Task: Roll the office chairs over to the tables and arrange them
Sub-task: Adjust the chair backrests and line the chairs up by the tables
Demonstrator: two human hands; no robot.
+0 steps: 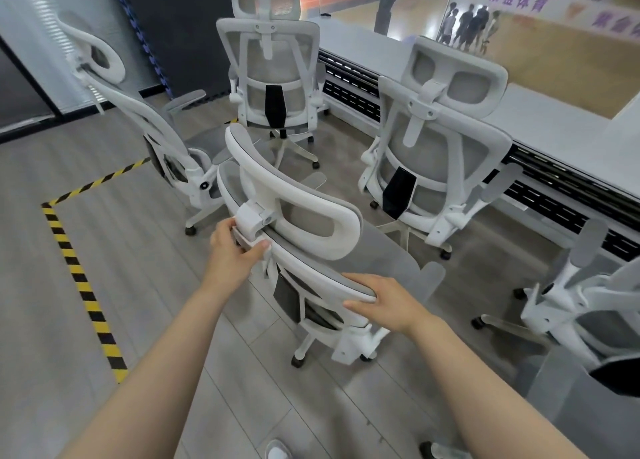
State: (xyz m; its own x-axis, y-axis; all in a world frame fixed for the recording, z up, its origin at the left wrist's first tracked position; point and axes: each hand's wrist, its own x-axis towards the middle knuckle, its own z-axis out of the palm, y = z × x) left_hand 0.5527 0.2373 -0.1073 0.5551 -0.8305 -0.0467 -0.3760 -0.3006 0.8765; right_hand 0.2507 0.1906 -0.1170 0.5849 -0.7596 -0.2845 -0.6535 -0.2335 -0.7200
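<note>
My forearms were bare to the frame's lower edge, no sleeve, watch or ring showing. My left hand (232,251) and right hand (388,301) wore no gloves. A white shoe toe (277,451) showed below.

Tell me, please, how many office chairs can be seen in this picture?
5. One held by both hands in the centre, one at the left, one at the back, one by the long table, one partly cut off at the right edge. More may be out of view.
</note>
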